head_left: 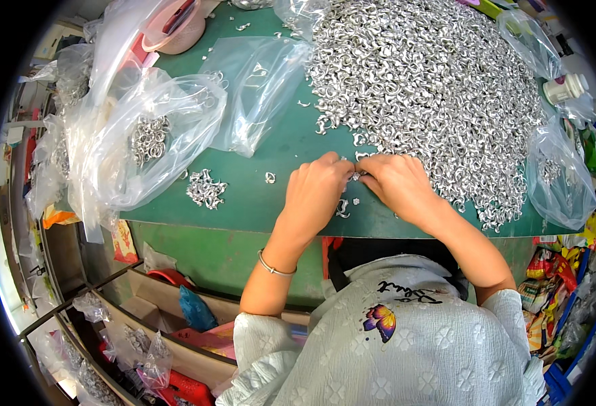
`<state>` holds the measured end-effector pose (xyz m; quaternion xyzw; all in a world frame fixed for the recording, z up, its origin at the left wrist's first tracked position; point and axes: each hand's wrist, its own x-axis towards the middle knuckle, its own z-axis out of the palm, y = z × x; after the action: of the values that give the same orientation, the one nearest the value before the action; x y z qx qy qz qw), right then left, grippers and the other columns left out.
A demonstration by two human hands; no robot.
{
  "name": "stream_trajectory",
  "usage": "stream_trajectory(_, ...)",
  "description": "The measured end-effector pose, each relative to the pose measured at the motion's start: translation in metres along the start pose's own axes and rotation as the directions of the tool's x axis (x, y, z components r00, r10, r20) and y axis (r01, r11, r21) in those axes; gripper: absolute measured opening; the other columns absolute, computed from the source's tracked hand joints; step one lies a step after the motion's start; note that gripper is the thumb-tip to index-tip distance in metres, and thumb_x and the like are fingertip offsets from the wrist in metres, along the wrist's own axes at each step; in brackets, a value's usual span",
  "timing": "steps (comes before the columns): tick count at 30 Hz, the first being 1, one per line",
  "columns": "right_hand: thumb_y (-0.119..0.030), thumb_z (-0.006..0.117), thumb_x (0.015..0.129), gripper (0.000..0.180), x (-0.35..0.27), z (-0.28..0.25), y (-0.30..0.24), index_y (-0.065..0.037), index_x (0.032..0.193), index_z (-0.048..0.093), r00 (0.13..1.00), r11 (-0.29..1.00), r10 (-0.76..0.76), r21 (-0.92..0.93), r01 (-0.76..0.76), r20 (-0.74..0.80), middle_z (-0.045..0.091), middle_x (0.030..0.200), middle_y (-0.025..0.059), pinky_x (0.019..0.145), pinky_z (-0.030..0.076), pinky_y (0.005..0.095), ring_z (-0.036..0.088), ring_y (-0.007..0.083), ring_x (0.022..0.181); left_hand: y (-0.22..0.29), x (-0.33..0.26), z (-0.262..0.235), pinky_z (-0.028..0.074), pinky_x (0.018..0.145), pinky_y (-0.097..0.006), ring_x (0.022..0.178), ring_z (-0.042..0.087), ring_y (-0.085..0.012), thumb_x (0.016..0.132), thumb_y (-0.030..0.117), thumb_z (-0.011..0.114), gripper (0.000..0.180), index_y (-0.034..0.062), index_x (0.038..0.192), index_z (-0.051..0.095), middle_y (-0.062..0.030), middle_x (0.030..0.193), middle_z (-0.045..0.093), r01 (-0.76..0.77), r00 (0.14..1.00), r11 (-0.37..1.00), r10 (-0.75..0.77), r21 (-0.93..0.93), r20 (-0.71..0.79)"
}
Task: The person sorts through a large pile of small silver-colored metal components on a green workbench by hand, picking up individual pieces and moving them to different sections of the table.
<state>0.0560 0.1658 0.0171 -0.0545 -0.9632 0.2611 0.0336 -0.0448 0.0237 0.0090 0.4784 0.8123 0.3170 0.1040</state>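
Note:
My left hand [317, 193] and my right hand [401, 184] meet at the near edge of a large heap of small curved silver metal pieces [420, 88]. The fingers of both are closed in a pinch. Between the fingertips shows a bit of a small silver metal piece [355, 177]; its exact shape is mostly hidden. Just below the left fingers a few loose pieces [342, 208] lie on the green tabletop [264, 210]. Farther left sit a single ring-like piece [270, 177] and a small separate pile [205, 189].
Clear plastic bags [163, 135] lie on the left, one holding silver rings. A pink basin [179, 34] stands at the back left. On the right are another clear bag [562, 179] and a white bottle [565, 88]. Below the table's front edge is an open compartmented drawer [142, 304].

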Motion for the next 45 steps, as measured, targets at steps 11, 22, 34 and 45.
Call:
stream_trajectory(11,-0.019,0.055,0.087,0.017,0.001,-0.030,0.022,-0.003,0.083,0.050,0.923,-0.410,0.132,0.868,-0.281,0.361,0.043,0.070,0.0028,0.038,0.023,0.0201,0.034,0.0087,0.048,-0.020,0.004,-0.018,0.022,0.040,-0.018,0.053,0.032,-0.0013,0.087,0.005,0.058,0.012,-0.0050,0.093,0.057,0.0033,0.065,0.043,0.458,0.861,0.022,-0.260,-0.889,0.437)
stream_trajectory(22,-0.023,0.042,0.098,0.023,0.011,-0.010,0.013,-0.004,0.087,0.046,0.890,-0.883,0.027,0.428,-0.192,0.456,0.043,0.077,0.0060,0.042,0.029,0.0207,0.038,0.0116,0.058,-0.017,-0.015,0.002,0.035,0.051,-0.027,0.072,0.040,-0.0164,0.090,0.013,0.051,0.011,0.0022,0.089,0.049,-0.0067,0.084,0.042,0.076,0.934,-0.832,-0.135,-0.550,0.332)
stream_trajectory(34,-0.018,0.031,0.100,0.030,0.007,0.005,-0.044,0.000,0.087,0.051,0.919,0.429,0.136,0.858,0.283,-0.371,0.054,0.080,0.0098,0.089,0.038,0.0361,0.051,0.0190,0.079,0.044,-0.009,0.034,0.038,0.102,-0.044,0.115,0.051,-0.0266,0.098,0.027,0.040,0.030,0.0030,0.113,0.049,-0.0138,0.123,0.054,-0.137,0.860,-0.806,-0.386,-0.576,0.334)
stream_trajectory(45,-0.011,0.032,0.099,0.026,0.011,0.012,-0.049,0.003,0.118,0.042,0.710,0.336,0.286,0.761,0.554,-0.643,0.055,0.097,0.0135,0.079,0.043,0.0282,0.051,0.0147,0.086,0.054,-0.003,0.041,0.034,0.107,-0.044,0.127,0.041,-0.0274,0.099,0.034,0.031,0.044,0.0038,0.129,0.042,-0.0140,0.136,0.044,-0.167,0.909,-0.793,-0.353,-0.586,0.220)
